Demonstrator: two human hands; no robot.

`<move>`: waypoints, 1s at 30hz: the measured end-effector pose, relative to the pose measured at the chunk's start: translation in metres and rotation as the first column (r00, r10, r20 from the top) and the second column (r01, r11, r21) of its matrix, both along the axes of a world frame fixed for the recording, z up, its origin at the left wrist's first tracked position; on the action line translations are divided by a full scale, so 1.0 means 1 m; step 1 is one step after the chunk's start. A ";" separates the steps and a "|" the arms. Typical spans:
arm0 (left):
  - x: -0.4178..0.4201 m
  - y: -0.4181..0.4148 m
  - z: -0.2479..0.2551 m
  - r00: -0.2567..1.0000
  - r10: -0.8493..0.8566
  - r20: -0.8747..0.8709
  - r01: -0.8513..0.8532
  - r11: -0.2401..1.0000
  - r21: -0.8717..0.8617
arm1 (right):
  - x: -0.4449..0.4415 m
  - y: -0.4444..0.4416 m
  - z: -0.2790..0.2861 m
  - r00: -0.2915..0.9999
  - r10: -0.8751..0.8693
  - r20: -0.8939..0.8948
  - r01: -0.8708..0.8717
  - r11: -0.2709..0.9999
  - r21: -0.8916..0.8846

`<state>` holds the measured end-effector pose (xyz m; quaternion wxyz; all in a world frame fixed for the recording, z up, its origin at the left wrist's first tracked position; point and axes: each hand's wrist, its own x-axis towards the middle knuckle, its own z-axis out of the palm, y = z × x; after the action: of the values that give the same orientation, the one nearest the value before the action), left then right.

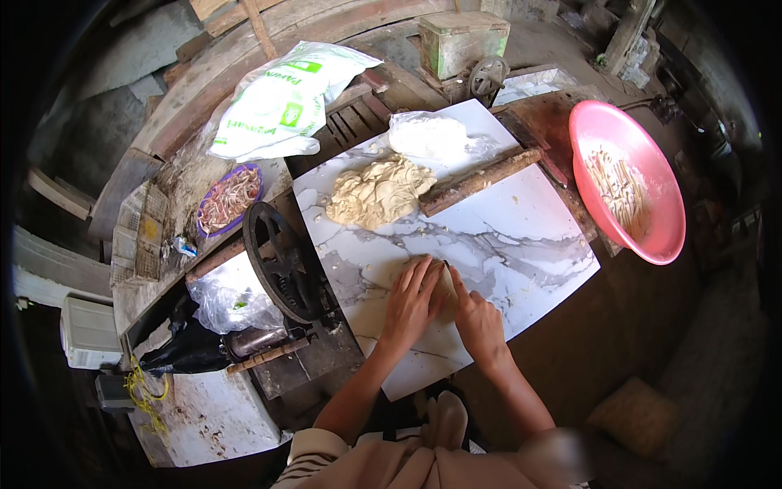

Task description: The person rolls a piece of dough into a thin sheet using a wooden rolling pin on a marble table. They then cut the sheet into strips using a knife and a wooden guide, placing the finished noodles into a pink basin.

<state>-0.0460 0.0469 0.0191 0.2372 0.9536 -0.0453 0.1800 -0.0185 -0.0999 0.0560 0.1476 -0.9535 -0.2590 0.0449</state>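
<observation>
On a white marbled board (531,235), my left hand (410,302) presses down with its fingers over a small pale piece of dough (449,286). My right hand (481,324) is curled beside it, index finger stretched forward, gripping what looks like a knife. The handle is hidden in my palm, and only a thin bit of the blade shows by the fingertip. Farther up the board sits a large lumpy mass of dough (379,191). A wooden rolling pin (482,180) lies to its right, and a clear plastic bag of white flour (427,136) is behind.
A pink basin (663,202) with cut dough strips stands at the right. To the left are a black handwheel (250,244) of a machine, a purple basket (261,183) of pinkish strips and a printed white sack (275,104). Dough crumbs dot the board.
</observation>
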 end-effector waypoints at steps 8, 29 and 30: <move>0.000 -0.001 0.003 1.000 0.007 0.007 -0.007 1.000 0.007 | -0.001 0.002 -0.001 1.000 -0.002 -0.021 0.001 1.000 -0.022; 0.001 -0.002 0.005 1.000 -0.002 0.028 0.002 1.000 0.011 | -0.031 -0.014 -0.004 1.000 -0.027 0.011 0.027 0.999 -0.042; 0.001 -0.002 0.004 1.000 -0.002 0.027 0.001 1.000 0.014 | -0.033 -0.015 -0.004 0.999 -0.029 0.012 0.030 0.998 -0.047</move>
<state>-0.0452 0.0446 0.0236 0.2302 0.9526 -0.0504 0.1925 -0.0513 -0.1147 0.0516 0.1244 -0.9607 -0.2445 0.0435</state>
